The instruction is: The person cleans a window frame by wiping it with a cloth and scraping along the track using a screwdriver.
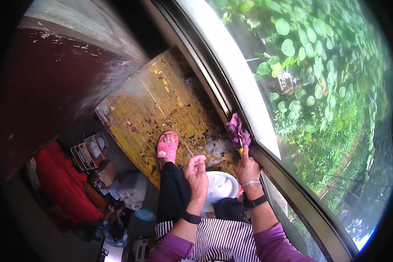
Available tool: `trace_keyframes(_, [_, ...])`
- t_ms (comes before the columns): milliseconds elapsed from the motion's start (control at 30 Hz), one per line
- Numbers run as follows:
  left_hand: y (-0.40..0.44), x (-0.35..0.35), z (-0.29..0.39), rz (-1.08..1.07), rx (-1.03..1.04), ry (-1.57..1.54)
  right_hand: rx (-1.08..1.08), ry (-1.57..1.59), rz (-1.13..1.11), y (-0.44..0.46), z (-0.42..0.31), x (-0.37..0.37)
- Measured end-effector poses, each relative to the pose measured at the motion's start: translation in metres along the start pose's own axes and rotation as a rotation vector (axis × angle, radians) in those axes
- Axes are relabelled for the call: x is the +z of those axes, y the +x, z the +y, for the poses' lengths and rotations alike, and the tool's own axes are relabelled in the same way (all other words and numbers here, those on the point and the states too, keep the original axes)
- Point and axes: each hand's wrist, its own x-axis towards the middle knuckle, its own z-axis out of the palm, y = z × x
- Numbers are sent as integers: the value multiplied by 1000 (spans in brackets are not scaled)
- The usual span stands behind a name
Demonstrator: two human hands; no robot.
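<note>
My right hand (247, 169) is closed round a yellow-handled tool (240, 151) with a thin metal shaft, its index finger stretched along it. The tool's tip presses into a crumpled purple cloth (236, 130) lying against the window frame's track (220, 98). Just left of it, my left hand (197, 177) hovers with its fingers loosely curled in and nothing visible in them. Below and between both hands stands a white bucket (221, 187) holding cloudy whitish liquid, partly hidden by my leg and striped apron.
My foot in a pink slipper (167, 148) stands on a dirty yellow wooden board (161, 105) strewn with dark debris. The board's edge drops to a lower floor, where another person (115, 231), a red cover (65, 187) and a rack (87, 153) show. Green leaves lie beyond the window.
</note>
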Motion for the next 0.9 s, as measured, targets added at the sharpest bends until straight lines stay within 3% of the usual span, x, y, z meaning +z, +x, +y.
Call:
trace_keyframes(233, [0, 3, 2, -16, -64, 8, 31, 33, -17, -9, -2, 0])
trace_keyframes(367, [-2, 6, 3, -19, -42, 0, -111, 130, 259, 9, 9, 41])
trace_keyframes(533, [3, -2, 4, -3, -47, 4, -92, 434, 326, 22, -8, 46])
trace_keyframes(700, [7, -5, 7, 17, -98, -63, -85, 502, 322, 19, -11, 43])
trace_keyframes(767, [8, -6, 14, 28, -96, -17, -136, 484, 550, 27, -11, 49])
trace_keyframes(900, [10, -7, 15, 21, -85, -20, -1, 404, 355, 24, -19, 40])
